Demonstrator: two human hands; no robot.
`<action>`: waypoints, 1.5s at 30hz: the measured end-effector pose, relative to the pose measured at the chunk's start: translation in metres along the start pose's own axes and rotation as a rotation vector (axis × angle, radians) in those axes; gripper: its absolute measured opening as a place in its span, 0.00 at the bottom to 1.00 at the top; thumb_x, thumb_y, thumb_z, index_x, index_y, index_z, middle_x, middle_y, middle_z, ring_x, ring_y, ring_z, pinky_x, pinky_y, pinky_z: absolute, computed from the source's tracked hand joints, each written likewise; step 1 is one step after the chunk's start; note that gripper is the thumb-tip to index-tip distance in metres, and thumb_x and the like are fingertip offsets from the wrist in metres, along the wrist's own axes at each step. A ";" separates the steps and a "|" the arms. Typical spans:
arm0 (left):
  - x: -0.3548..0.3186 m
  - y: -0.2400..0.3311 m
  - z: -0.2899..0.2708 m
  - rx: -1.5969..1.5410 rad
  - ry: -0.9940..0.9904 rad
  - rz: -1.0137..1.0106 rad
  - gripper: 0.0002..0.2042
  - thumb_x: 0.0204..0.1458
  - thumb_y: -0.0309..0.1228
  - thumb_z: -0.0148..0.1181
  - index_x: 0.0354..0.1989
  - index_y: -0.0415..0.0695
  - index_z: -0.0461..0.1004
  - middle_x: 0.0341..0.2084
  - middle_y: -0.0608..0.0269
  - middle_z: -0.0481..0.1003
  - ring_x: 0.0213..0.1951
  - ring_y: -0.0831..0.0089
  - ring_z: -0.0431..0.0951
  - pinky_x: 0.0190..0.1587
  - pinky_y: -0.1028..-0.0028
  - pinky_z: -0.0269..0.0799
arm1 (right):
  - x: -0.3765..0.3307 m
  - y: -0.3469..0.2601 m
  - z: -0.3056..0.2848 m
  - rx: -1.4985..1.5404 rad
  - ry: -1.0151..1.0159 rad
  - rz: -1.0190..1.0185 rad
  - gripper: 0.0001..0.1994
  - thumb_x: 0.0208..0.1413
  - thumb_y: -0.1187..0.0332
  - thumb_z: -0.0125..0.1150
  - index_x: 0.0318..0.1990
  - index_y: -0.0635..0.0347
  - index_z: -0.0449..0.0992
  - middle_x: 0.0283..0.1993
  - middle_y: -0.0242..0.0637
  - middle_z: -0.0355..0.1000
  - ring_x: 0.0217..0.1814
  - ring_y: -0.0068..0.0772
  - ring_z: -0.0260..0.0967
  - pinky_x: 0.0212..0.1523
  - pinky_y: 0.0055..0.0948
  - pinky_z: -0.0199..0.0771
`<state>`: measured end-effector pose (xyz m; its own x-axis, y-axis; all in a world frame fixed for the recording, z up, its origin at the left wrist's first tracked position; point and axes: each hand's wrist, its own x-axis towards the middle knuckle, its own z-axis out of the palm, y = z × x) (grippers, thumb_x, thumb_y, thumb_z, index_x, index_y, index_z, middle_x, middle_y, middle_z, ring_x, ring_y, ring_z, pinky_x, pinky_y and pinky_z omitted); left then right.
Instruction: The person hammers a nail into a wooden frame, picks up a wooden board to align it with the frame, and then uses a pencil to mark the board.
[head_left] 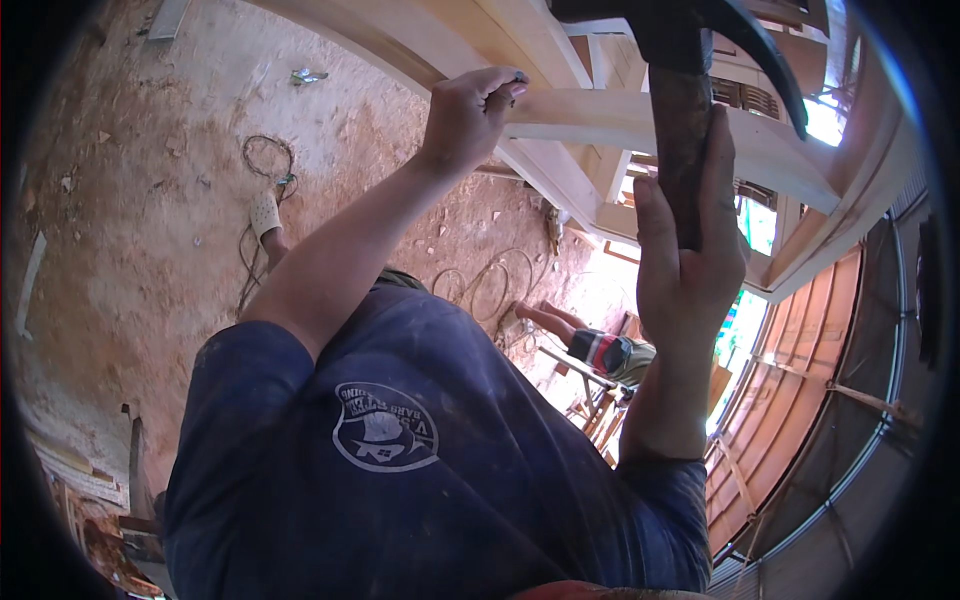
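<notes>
In my right hand [692, 262] is a claw hammer [680, 150], gripped by its dark wooden handle, with the black head up and the curved claw pointing right. The fingers of my left hand [467, 118] are pinched together against a pale wooden frame [590, 112], where a crosspiece meets a long beam. Something small and dark shows at those fingertips, too small to make out. The hammer head is raised to the right of my left hand, apart from it, and overlaps the frame in view.
Farther off, a person [600, 350] in dark shorts is by a wooden stand. Coiled cable [268, 155] lies on the dusty, reddish floor [150, 270], near a foot in a light shoe [264, 214]. On the right is an orange-brown panelled surface [790, 370] with metal ribs.
</notes>
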<state>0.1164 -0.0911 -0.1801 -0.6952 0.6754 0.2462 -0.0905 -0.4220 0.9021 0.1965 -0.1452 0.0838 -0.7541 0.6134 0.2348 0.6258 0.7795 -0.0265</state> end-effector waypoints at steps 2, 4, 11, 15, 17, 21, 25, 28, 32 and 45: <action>0.000 0.000 0.000 0.018 -0.001 0.007 0.06 0.62 0.26 0.63 0.43 0.38 0.84 0.34 0.58 0.86 0.36 0.76 0.86 0.39 0.75 0.81 | 0.005 0.001 0.004 0.038 0.021 -0.072 0.34 0.60 0.74 0.65 0.75 0.55 0.63 0.46 0.56 0.80 0.42 0.44 0.83 0.42 0.39 0.80; 0.001 0.000 0.002 0.011 0.003 -0.010 0.06 0.62 0.26 0.63 0.43 0.38 0.84 0.33 0.58 0.86 0.36 0.75 0.86 0.39 0.75 0.81 | 0.008 0.002 0.008 -0.026 -0.073 -0.062 0.35 0.60 0.74 0.65 0.75 0.51 0.62 0.44 0.55 0.80 0.39 0.48 0.82 0.41 0.42 0.79; 0.002 0.003 0.000 0.034 0.030 0.027 0.06 0.62 0.26 0.63 0.42 0.38 0.83 0.31 0.55 0.85 0.33 0.73 0.86 0.37 0.73 0.81 | 0.034 -0.017 -0.004 -0.139 -0.112 0.108 0.32 0.61 0.73 0.64 0.74 0.47 0.66 0.44 0.53 0.79 0.44 0.49 0.80 0.47 0.43 0.77; 0.001 0.008 -0.003 0.028 -0.013 -0.042 0.06 0.62 0.25 0.62 0.41 0.38 0.83 0.31 0.55 0.85 0.32 0.71 0.86 0.37 0.72 0.80 | 0.041 -0.040 -0.015 0.014 0.253 0.056 0.32 0.62 0.72 0.66 0.74 0.60 0.64 0.55 0.51 0.81 0.53 0.35 0.80 0.55 0.35 0.77; 0.002 0.004 -0.004 -0.006 0.007 0.012 0.06 0.61 0.24 0.62 0.41 0.37 0.83 0.31 0.54 0.85 0.32 0.69 0.86 0.38 0.70 0.81 | 0.034 -0.027 -0.007 -0.191 0.129 -0.020 0.32 0.63 0.71 0.64 0.74 0.58 0.63 0.48 0.53 0.81 0.48 0.46 0.81 0.52 0.41 0.78; -0.006 0.009 -0.002 0.046 -0.071 -0.019 0.06 0.61 0.23 0.61 0.42 0.37 0.83 0.31 0.54 0.85 0.32 0.67 0.86 0.37 0.69 0.81 | 0.011 -0.004 0.008 -0.337 -0.455 0.128 0.31 0.64 0.71 0.62 0.75 0.50 0.63 0.40 0.55 0.79 0.41 0.62 0.77 0.46 0.51 0.76; 0.001 0.007 -0.008 0.075 0.007 0.046 0.06 0.60 0.23 0.62 0.41 0.37 0.83 0.30 0.52 0.84 0.31 0.66 0.86 0.36 0.69 0.79 | 0.041 -0.032 -0.011 -0.073 -0.084 0.132 0.33 0.64 0.73 0.63 0.76 0.55 0.61 0.55 0.47 0.80 0.51 0.35 0.79 0.53 0.35 0.77; 0.006 0.008 -0.007 0.051 -0.030 0.020 0.06 0.60 0.24 0.63 0.40 0.37 0.83 0.30 0.51 0.84 0.31 0.64 0.86 0.36 0.69 0.79 | 0.039 -0.034 -0.008 -0.096 0.168 0.083 0.33 0.64 0.71 0.64 0.74 0.63 0.60 0.54 0.54 0.80 0.50 0.49 0.81 0.50 0.40 0.79; 0.000 0.006 -0.005 0.080 -0.063 0.050 0.05 0.60 0.25 0.64 0.40 0.37 0.84 0.31 0.51 0.84 0.32 0.64 0.86 0.37 0.68 0.80 | 0.018 0.007 0.013 -0.352 -0.515 0.233 0.33 0.63 0.71 0.62 0.76 0.49 0.61 0.48 0.56 0.80 0.48 0.60 0.79 0.49 0.47 0.78; -0.004 0.007 -0.004 0.037 -0.079 0.033 0.06 0.61 0.23 0.61 0.40 0.37 0.83 0.32 0.51 0.84 0.36 0.63 0.87 0.40 0.68 0.80 | 0.022 -0.003 0.005 -0.401 -0.498 0.137 0.34 0.63 0.75 0.60 0.77 0.50 0.59 0.49 0.53 0.80 0.46 0.54 0.81 0.47 0.46 0.80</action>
<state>0.1152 -0.0987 -0.1765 -0.6389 0.7076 0.3017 -0.0410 -0.4230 0.9052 0.1768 -0.1333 0.0844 -0.6042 0.7642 -0.2257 0.6759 0.6415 0.3628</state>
